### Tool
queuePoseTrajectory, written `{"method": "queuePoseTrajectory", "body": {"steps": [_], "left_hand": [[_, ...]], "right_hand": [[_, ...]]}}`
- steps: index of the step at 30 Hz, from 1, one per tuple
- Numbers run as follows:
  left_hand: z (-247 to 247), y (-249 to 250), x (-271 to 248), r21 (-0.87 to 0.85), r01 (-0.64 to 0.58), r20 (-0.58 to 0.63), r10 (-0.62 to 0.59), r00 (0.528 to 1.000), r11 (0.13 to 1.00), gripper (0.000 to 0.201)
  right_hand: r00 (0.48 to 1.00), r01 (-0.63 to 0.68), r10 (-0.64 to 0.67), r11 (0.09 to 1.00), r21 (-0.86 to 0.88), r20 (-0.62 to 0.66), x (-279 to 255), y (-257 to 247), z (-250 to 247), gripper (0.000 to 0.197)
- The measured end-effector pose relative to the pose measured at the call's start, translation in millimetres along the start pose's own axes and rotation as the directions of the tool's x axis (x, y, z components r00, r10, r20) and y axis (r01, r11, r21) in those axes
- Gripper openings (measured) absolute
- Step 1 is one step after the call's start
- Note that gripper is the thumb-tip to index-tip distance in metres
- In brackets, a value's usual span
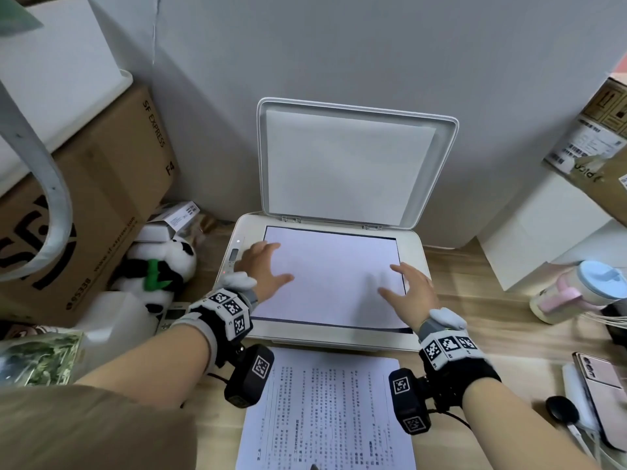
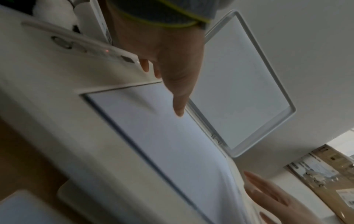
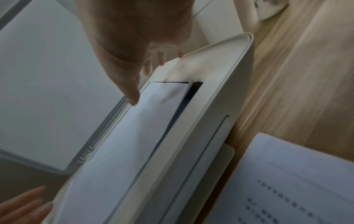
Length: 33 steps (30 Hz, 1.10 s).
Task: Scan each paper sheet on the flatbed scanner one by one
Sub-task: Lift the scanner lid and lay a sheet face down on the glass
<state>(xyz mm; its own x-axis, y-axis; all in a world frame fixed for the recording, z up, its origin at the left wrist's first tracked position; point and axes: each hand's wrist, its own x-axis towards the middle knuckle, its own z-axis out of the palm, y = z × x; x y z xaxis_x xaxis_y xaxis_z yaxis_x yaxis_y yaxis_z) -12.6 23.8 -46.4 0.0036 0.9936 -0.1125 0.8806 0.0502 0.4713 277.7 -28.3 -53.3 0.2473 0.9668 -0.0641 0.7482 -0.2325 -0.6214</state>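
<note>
On the desk [image 1: 475, 300], head view alone shows both hands spread flat on the sheet [image 1: 332, 279].

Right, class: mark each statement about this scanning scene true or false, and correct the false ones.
1. The scanner lid is closed. False: it stands raised open.
2. A sheet lies blank side up on the scanner glass. True.
3. The left hand grips a pen. False: its fingers are spread over the sheet, holding nothing.
4. A printed page lies on the desk in front of the scanner. True.
5. The right hand is at the sheet's right edge. True.
</note>
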Motion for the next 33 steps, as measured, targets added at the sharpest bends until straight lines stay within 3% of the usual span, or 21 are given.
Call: {"method": "queuePoseTrajectory", "body": {"steps": [2,5,8,11,15,19,23,26,28,30,33], "left_hand": [[-11.6,5.0,17.8,-0.110,0.001,-0.096,-0.011,0.995,0.994,0.072],[-39.8,24.1,55.6,-0.381,0.075,-0.090,-0.118,0.989,0.921,0.076],[-71.1,45.8,89.7,-0.583,0.160,-0.024,-0.214,0.977,0.796,0.076],[-90.3,53.7,115.6,-0.707,0.232,0.041,-0.288,0.957,0.668,0.072],[-102.2,57.3,128.7,-0.760,0.275,0.101,-0.312,0.945,0.589,0.049],[-111.1,39.8,110.5,-0.821,0.263,0.046,-0.400,0.915,0.507,0.017],[-102.4,17.1,78.8,-0.888,0.247,0.051,-0.450,0.891,0.389,0.024],[-85.5,-0.2,57.8,-0.839,0.313,0.131,-0.394,0.910,0.445,0.026],[-74.6,-13.2,47.1,-0.832,0.339,0.159,-0.397,0.904,0.439,0.029],[-64.1,-25.4,36.4,-0.843,0.315,0.127,-0.407,0.905,0.436,0.020],[-53.1,-30.3,22.3,-0.809,0.312,0.092,-0.417,0.904,0.499,0.012]], "right_hand": [[0.995,-0.021,0.043,0.970,0.242,-0.089,2.8,-4.8,-3.8,0.037],[0.979,-0.115,0.182,0.862,0.494,-0.091,12.8,-15.0,-11.8,0.027],[0.965,-0.172,0.258,0.760,0.627,-0.049,21.9,-19.1,-14.0,0.027],[0.959,-0.208,0.282,0.715,0.667,-0.004,23.9,-18.0,-10.2,0.029],[0.950,-0.232,0.312,0.639,0.734,0.029,28.3,-15.9,-16.2,0.024],[0.925,-0.235,0.380,0.522,0.820,0.023,25.6,-11.0,-28.5,0.016],[0.908,-0.235,0.418,0.442,0.866,0.032,18.6,-5.4,-44.2,0.026],[0.918,-0.261,0.379,0.353,0.898,0.118,13.9,-0.8,-60.3,0.043],[0.909,-0.283,0.385,0.284,0.916,0.162,10.3,1.9,-68.2,0.043],[0.891,-0.324,0.414,0.296,0.899,0.185,3.4,5.2,-70.2,0.035],[0.871,-0.400,0.467,0.493,0.772,0.153,-4.2,13.7,-67.0,0.024]]}}
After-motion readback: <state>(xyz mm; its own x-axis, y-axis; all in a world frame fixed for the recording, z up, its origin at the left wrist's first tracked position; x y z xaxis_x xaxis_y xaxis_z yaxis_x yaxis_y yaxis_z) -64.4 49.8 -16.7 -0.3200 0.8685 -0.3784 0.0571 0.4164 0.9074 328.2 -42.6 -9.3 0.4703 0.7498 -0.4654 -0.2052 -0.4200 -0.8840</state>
